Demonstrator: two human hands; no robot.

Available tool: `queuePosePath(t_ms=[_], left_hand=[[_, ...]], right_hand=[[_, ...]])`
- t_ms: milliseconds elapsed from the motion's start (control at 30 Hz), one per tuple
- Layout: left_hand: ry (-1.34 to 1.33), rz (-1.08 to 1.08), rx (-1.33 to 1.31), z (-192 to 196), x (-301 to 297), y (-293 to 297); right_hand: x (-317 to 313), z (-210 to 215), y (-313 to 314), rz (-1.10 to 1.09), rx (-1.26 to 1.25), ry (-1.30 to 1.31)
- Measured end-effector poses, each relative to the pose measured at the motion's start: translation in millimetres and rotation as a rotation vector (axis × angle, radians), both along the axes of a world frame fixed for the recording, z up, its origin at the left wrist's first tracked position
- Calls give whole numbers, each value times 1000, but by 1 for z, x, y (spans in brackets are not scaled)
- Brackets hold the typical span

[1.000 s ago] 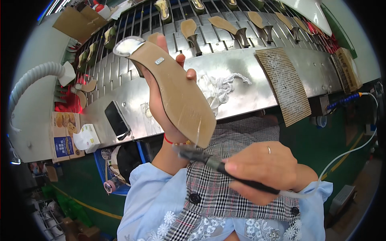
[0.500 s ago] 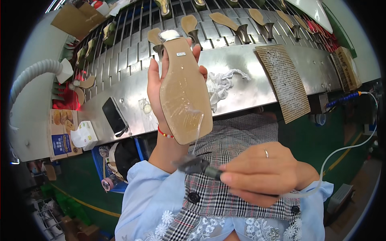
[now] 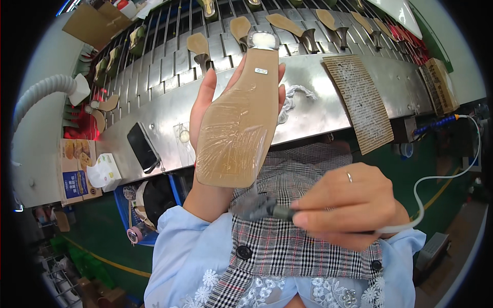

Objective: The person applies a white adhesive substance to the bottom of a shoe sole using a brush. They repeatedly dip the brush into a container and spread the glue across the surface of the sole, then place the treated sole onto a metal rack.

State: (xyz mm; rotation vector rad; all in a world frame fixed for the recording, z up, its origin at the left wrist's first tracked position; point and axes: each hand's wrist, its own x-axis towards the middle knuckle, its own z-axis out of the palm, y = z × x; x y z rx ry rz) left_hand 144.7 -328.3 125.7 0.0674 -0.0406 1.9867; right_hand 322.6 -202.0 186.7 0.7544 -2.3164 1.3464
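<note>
I have my left hand [image 3: 205,154] closed around the tan shoe sole [image 3: 239,120], its long axis running up and away, wide toe end just above my right hand [image 3: 349,205], which pinches the brush [image 3: 257,206].

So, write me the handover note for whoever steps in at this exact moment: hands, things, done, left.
Left hand: raised, holding the tan shoe sole upright, underside toward the camera, heel end up.
Right hand: gripping a dark brush with its blurred tip just below the sole's toe edge.
Sole: its wide front half looks glossy and streaked, as if coated; the narrow part toward the heel looks matt.
Surroundings: more soles with heels sit on the slatted conveyor beyond; a phone lies on the metal ledge.
Left: judging by the finish, possibly the uncoated upper part.
</note>
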Motion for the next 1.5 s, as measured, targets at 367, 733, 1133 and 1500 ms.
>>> queuePosePath(t_ms=[367, 733, 1133, 1500], left_hand=[[-15, -190, 109, 1, 1, -8], [9, -240, 101, 13, 9, -10], [44, -193, 95, 32, 26, -15], [9, -218, 40, 26, 31, -29]], right_hand=[[-9, 17, 26, -183, 131, 35], [0, 31, 46, -47, 112, -19], [11, 43, 65, -120, 162, 13], [15, 44, 85, -230, 35, 54]])
